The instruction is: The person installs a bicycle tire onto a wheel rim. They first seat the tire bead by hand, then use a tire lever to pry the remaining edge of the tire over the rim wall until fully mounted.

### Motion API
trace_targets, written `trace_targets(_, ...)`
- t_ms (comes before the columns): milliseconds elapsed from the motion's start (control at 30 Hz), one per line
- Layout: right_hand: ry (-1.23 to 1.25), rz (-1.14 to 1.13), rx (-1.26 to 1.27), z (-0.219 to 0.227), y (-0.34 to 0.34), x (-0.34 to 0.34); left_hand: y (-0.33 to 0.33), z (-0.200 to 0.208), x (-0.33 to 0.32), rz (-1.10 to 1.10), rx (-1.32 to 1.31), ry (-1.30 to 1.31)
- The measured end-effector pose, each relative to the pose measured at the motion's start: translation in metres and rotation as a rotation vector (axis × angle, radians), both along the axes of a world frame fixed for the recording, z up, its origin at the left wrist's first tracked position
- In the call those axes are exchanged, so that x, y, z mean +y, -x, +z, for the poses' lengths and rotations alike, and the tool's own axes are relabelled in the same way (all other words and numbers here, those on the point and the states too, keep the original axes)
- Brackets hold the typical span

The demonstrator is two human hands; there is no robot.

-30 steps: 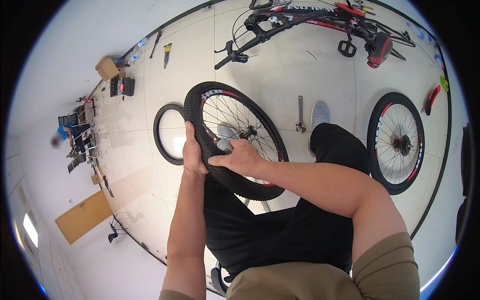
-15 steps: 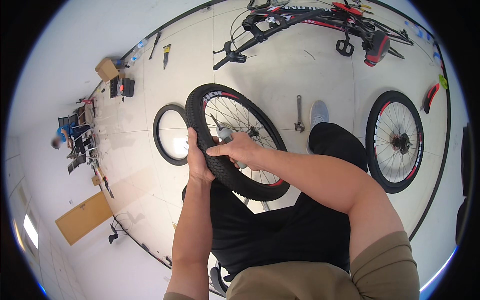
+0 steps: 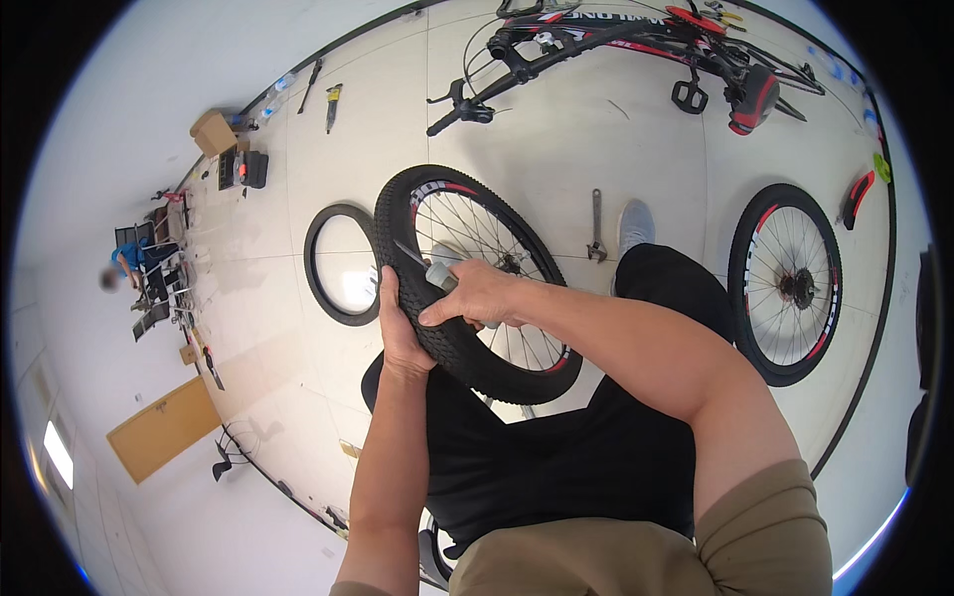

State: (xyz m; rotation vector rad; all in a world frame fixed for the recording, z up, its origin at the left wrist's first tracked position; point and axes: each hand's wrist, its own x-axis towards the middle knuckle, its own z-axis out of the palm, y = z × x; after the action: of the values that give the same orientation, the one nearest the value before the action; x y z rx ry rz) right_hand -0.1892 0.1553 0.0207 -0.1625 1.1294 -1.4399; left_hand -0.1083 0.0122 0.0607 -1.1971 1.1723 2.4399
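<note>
A bicycle wheel (image 3: 432, 333) with a knobbly black tyre and a red-and-white rim leans tilted against my legs. My left hand (image 3: 401, 333) is wrapped round the tyre's left side. In my right hand (image 3: 475, 294) is a grey-handled screwdriver (image 3: 441, 276), its thin metal shaft lying over the tyre's inner edge near the rim. Whether the tip is under the tyre bead, I cannot tell. My right thumb presses on the tread beside my left hand. Behind the wheel, a loose black tyre (image 3: 311, 260) lies on the floor.
A bicycle frame (image 3: 586, 42) without wheels lies at the far side. Another wheel (image 3: 737, 288) rests at the right. An adjustable wrench (image 3: 596, 223) lies beside my shoe (image 3: 635, 224). Further left are a yellow-handled tool (image 3: 333, 107), a cardboard box (image 3: 213, 133) and a seated person (image 3: 129, 260).
The screwdriver has tipped further toward the left, its shaft now over the tyre's edge instead of among the spokes. The wheel and both hands have shifted slightly to the right.
</note>
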Motion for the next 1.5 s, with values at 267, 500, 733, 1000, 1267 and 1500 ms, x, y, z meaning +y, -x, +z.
trace_targets(267,0.106,-0.089,0.328,-0.02,-0.021,-0.008,-0.019,-0.021,-0.011,0.11,0.005,0.059)
trace_targets(500,0.061,0.051,0.522,-0.028,-0.016,-0.007,-0.023,-0.015,0.003,0.054,-0.043,0.186)
trace_targets(733,-0.121,-0.511,-0.031,-0.021,0.014,-0.016,-0.045,-0.032,0.011,-0.021,-0.026,0.218)
trace_targets(1000,-0.148,-0.457,-0.101,-0.012,0.018,-0.011,-0.039,-0.033,0.025,-0.13,0.007,0.292)
trace_targets(1267,-0.223,-0.496,-0.025,-0.002,0.023,-0.008,-0.028,-0.033,0.035,-0.103,-0.014,0.309)
trace_targets(1500,-0.172,-0.49,-0.003,0.007,0.03,-0.004,-0.034,-0.033,0.037,-0.048,0.008,0.437)
